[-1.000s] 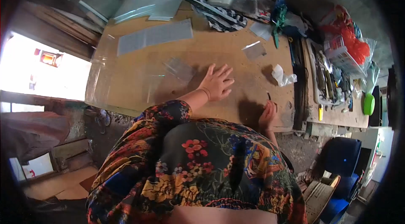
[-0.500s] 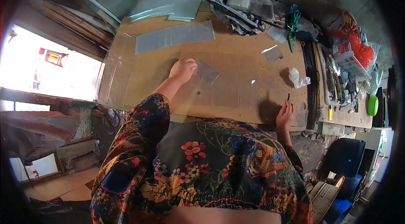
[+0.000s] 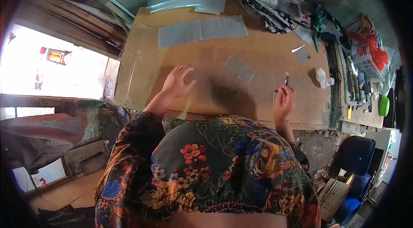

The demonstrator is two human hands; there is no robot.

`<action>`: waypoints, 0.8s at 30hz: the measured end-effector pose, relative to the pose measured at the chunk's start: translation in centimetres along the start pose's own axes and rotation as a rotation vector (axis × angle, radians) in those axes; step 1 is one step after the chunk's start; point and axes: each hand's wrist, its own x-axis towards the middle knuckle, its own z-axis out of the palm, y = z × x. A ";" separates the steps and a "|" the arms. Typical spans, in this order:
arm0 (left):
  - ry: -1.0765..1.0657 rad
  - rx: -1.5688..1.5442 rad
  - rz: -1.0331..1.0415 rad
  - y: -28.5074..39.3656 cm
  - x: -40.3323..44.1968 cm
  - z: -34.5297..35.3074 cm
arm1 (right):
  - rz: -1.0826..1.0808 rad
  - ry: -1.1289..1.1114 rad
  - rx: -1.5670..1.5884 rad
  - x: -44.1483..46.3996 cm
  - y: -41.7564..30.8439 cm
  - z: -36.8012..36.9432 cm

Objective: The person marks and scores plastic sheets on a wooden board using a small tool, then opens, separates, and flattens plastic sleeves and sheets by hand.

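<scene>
My left hand (image 3: 177, 81) is over the left part of the wooden table, fingers bent and apart, with nothing in it. To its right, a small clear plastic piece (image 3: 239, 69) lies flat and apart from the hand. My right hand (image 3: 284, 101) is closed around a slim dark tool (image 3: 287, 78) with a pale tip pointing up and away from me. Its exact kind is too small to make out. A large transparent sheet seems to cover the tabletop (image 3: 142, 73) beneath both hands.
Farther back lie a long translucent strip (image 3: 202, 31) and a stack of clear sheets (image 3: 176, 0). Striped cloth (image 3: 254, 2) is bunched behind. On the right are a small clear piece (image 3: 301, 54), crumpled white tissue (image 3: 323, 78), a tool tray (image 3: 356, 82) and a white basket (image 3: 365, 58).
My left hand has let go of the small plastic piece and drawn back to the left, fingers spreading. My right hand has risen with the slim tool. The camera view has shifted left.
</scene>
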 end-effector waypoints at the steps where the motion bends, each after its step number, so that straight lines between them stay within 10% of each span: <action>1: -0.017 0.130 0.111 0.4 -0.5 -0.7 | 0.002 -0.002 -0.002 0.4 -1.6 1.1; 11: -0.454 0.543 0.029 -2.9 -1.6 -2.5 | -0.038 -0.213 -0.114 -1.3 -6.7 4.5; 13: -0.355 0.254 -0.350 -1.4 -0.4 -2.8 | -0.015 -0.204 -0.109 -1.4 -7.0 4.7; 16: -0.106 0.129 -0.448 0.1 1.1 -1.0 | -0.003 -0.221 -0.114 -1.6 -7.6 4.7; 22: -0.254 -0.593 -0.608 0.4 2.6 0.4 | -0.002 -0.192 -0.108 -1.2 -8.4 4.4; 24: -0.196 -0.353 -0.469 -0.1 2.4 0.0 | 0.005 -0.189 -0.102 -1.3 -8.4 4.2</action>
